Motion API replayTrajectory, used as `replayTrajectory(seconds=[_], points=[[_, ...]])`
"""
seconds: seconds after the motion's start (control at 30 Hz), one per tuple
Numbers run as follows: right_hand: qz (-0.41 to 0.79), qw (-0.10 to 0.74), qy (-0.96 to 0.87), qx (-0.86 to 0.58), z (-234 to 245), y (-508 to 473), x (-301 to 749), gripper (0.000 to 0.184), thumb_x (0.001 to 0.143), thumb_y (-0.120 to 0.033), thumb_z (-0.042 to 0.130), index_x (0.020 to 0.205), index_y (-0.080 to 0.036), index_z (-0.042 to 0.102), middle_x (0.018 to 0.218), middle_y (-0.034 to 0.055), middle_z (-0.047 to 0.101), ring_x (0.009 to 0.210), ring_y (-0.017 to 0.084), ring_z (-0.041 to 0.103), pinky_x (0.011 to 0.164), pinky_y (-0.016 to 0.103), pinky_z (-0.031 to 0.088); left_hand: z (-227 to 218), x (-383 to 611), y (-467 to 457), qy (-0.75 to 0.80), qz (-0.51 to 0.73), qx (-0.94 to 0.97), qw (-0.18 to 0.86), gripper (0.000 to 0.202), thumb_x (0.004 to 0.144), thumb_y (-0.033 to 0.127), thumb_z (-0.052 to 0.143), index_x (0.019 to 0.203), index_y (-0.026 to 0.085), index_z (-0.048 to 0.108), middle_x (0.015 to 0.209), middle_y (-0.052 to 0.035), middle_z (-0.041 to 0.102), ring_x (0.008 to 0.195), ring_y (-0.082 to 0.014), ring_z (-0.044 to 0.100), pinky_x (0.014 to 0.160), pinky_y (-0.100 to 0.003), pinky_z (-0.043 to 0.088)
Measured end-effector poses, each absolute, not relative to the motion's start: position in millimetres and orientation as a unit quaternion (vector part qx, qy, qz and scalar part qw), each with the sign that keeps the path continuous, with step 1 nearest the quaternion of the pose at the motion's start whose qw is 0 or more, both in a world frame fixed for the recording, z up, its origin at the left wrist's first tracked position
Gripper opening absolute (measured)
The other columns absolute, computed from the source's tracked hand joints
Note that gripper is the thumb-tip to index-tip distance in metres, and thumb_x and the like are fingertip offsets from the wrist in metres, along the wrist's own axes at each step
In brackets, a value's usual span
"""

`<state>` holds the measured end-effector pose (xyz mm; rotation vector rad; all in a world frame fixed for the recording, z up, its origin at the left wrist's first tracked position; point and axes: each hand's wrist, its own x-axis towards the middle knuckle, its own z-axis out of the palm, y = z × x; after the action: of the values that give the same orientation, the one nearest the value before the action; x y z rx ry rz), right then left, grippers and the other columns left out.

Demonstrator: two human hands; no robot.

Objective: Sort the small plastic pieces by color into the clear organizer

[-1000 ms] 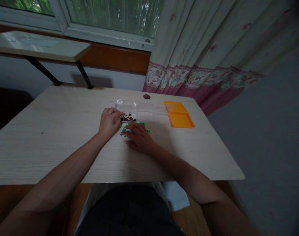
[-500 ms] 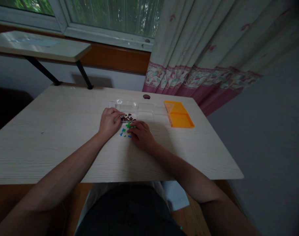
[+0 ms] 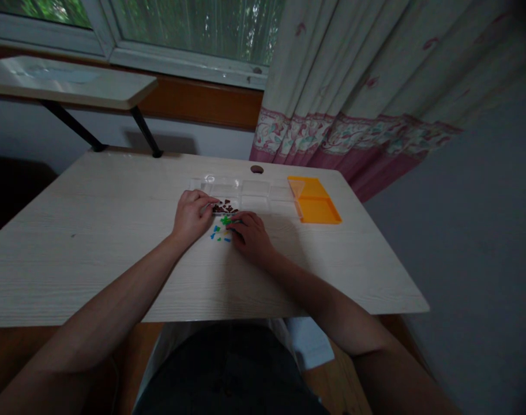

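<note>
My left hand (image 3: 194, 212) is curled round the left end of a clear plastic box (image 3: 255, 188), its thumb and index finger gripping the rim. Beside those fingertips, dark brown small pieces (image 3: 225, 208) lie in the box's near compartment. My right hand (image 3: 251, 233) rests just in front of the box, with thumb and forefinger slightly apart. Its fingertips are close to green small pieces (image 3: 225, 220) on the table. Nearer to me lie several blue small pieces (image 3: 216, 229). Whatever is under the right fingers is hidden.
An orange open case (image 3: 315, 200) stands at the box's right end. The pale wooden table (image 3: 116, 230) has a round cable hole (image 3: 256, 169) near its back edge. A raised shelf (image 3: 81, 86) on black legs is at the back left. A floral curtain (image 3: 332, 127) hangs behind.
My right fingers have drawn back slightly to the right, leaving more of the green pieces visible. My left hand stays at the box. The camera view has shifted slightly.
</note>
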<state>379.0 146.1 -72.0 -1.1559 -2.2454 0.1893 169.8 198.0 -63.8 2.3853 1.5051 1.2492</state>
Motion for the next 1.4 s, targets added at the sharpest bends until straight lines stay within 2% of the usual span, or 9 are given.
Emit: replayTrajectory(seconds=[0.33,0.63,1.0,1.4], points=[[0.053,0.317,-0.829,-0.457,-74.7,147.8,379.0,0.014,0.089,-0.019,0.062,0.098,-0.021,0.073,0.113,0.0072,0.065,0.116,0.024,0.05,0.103,0.041,0.04,-65.0,169.9,198.5,0.478,0.413,0.775,0.027,0.025,0.089,0.021,0.053,0.102,0.023,0.075,0.092,-0.0057,0.064,0.097,-0.0236,0.055,0.091,-0.042,0.043],[0.046,0.331,-0.825,-0.456,-72.5,146.8,382.0,0.015,0.092,-0.023,0.059,0.098,-0.021,0.073,0.11,0.0072,0.066,0.112,0.022,0.051,0.101,0.04,0.04,-65.4,169.1,198.6,0.471,0.415,0.778,0.028,0.025,0.088,0.02,0.053,0.102,0.022,0.075,0.094,-0.0056,0.065,0.097,-0.0232,0.054,0.091,-0.042,0.043],[-0.001,0.254,-0.841,-0.477,-66.8,136.5,380.2,0.02,0.092,-0.027,0.058,0.106,-0.022,0.071,0.123,0.009,0.062,0.122,0.025,0.045,0.104,0.042,0.034,-63.6,170.1,198.1,0.474,0.408,0.779,0.035,0.024,0.089,0.021,0.054,0.101,0.023,0.074,0.093,-0.0054,0.065,0.097,-0.0234,0.055,0.09,-0.042,0.043],[-0.003,0.246,-0.849,-0.468,-65.1,140.1,382.1,0.018,0.094,-0.025,0.057,0.099,-0.023,0.074,0.116,0.0072,0.066,0.116,0.025,0.047,0.099,0.042,0.034,-62.1,170.6,196.8,0.467,0.412,0.781,0.051,0.024,0.089,0.02,0.054,0.101,0.024,0.075,0.093,-0.0055,0.064,0.095,-0.0233,0.055,0.089,-0.043,0.043]])
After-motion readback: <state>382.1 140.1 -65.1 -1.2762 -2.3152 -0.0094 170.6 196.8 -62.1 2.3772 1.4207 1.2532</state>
